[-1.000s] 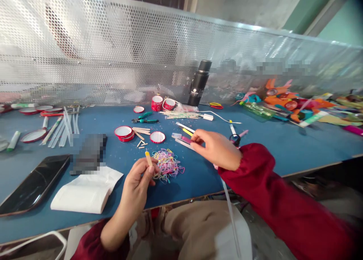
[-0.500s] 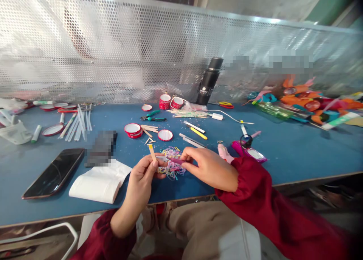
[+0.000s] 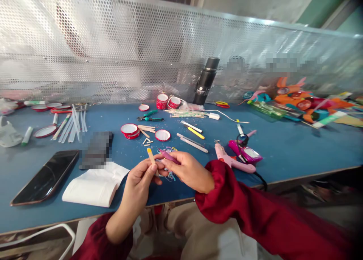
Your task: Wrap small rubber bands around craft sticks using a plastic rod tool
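Note:
My left hand (image 3: 138,178) pinches a small wooden stick with a yellow tip (image 3: 151,157), held upright above the blue table (image 3: 283,146). My right hand (image 3: 188,171) grips a pink stick (image 3: 168,156) and brings its end against the wooden one. Both hands meet over a heap of coloured rubber bands (image 3: 169,175), which they mostly hide. Red sleeves cover both forearms.
A folded white tissue (image 3: 92,186) and a black phone (image 3: 44,176) lie at the left. Red-rimmed lids (image 3: 129,130), loose sticks (image 3: 191,142), green pliers (image 3: 150,118), a pink glue gun (image 3: 231,159) and a black flask (image 3: 204,82) sit beyond. A perforated metal screen (image 3: 113,55) closes the back.
My right hand picked a pink stick from the table and carried it left to the wooden stick in my left hand. The hands now meet over the rubber bands.

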The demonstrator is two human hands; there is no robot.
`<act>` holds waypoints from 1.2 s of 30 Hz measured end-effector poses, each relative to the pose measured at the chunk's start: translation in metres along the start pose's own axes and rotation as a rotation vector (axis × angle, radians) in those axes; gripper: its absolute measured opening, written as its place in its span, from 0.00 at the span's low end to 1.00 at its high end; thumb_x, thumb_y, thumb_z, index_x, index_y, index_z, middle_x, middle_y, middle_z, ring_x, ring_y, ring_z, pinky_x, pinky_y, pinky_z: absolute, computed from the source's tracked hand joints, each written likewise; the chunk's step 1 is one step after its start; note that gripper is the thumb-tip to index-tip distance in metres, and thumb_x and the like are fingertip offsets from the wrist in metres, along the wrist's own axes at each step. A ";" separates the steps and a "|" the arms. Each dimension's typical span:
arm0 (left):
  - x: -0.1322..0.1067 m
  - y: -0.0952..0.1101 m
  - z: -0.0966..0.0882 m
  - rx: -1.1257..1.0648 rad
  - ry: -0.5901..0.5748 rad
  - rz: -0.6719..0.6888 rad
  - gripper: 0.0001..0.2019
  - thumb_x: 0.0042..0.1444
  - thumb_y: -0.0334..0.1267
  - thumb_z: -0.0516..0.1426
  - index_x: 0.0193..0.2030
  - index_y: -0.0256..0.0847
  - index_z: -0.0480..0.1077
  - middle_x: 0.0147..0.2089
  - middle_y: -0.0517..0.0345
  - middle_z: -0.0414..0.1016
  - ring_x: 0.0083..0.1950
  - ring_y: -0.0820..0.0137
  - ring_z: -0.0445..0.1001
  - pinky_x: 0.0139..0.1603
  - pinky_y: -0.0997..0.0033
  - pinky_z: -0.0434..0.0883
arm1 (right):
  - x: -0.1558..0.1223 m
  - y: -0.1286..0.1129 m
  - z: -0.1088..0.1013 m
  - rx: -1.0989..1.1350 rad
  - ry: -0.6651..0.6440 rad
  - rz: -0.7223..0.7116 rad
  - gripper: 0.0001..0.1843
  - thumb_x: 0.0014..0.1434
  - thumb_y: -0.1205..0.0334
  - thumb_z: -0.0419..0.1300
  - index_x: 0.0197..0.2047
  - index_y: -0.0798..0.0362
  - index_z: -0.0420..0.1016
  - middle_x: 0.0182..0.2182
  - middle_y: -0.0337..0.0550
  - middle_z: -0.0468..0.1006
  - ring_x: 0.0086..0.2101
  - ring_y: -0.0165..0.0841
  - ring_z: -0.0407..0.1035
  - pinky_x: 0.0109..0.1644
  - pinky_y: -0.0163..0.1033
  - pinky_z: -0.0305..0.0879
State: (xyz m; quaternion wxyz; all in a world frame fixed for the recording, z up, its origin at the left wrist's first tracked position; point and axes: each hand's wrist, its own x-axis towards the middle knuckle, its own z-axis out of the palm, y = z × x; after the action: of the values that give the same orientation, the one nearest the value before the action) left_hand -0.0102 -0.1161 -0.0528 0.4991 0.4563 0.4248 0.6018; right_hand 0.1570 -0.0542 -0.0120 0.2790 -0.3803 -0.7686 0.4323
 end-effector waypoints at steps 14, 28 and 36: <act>-0.001 0.002 0.000 0.262 -0.001 0.046 0.19 0.66 0.53 0.60 0.37 0.38 0.80 0.32 0.55 0.75 0.32 0.70 0.68 0.35 0.72 0.66 | -0.030 -0.007 -0.073 -0.164 0.724 -0.139 0.23 0.73 0.47 0.51 0.68 0.40 0.64 0.29 0.36 0.72 0.24 0.33 0.65 0.30 0.40 0.66; -0.002 0.002 0.004 0.211 -0.070 -0.022 0.21 0.67 0.54 0.58 0.34 0.37 0.76 0.30 0.57 0.74 0.26 0.76 0.65 0.27 0.76 0.61 | -0.097 -0.017 0.040 0.334 0.590 -0.290 0.31 0.63 0.44 0.69 0.64 0.43 0.67 0.48 0.49 0.86 0.50 0.46 0.81 0.52 0.51 0.77; -0.003 0.004 0.003 0.219 -0.074 -0.019 0.21 0.66 0.55 0.59 0.33 0.37 0.75 0.29 0.57 0.74 0.26 0.75 0.65 0.27 0.76 0.62 | -0.057 0.009 0.086 0.222 0.921 -0.452 0.21 0.77 0.51 0.46 0.58 0.47 0.76 0.33 0.39 0.77 0.34 0.33 0.71 0.44 0.43 0.71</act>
State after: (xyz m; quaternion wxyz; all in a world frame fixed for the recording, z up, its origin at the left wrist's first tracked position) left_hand -0.0074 -0.1197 -0.0490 0.4676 0.5258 0.4736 0.5297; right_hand 0.1266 -0.1368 -0.0657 0.7130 -0.3238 -0.5787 0.2280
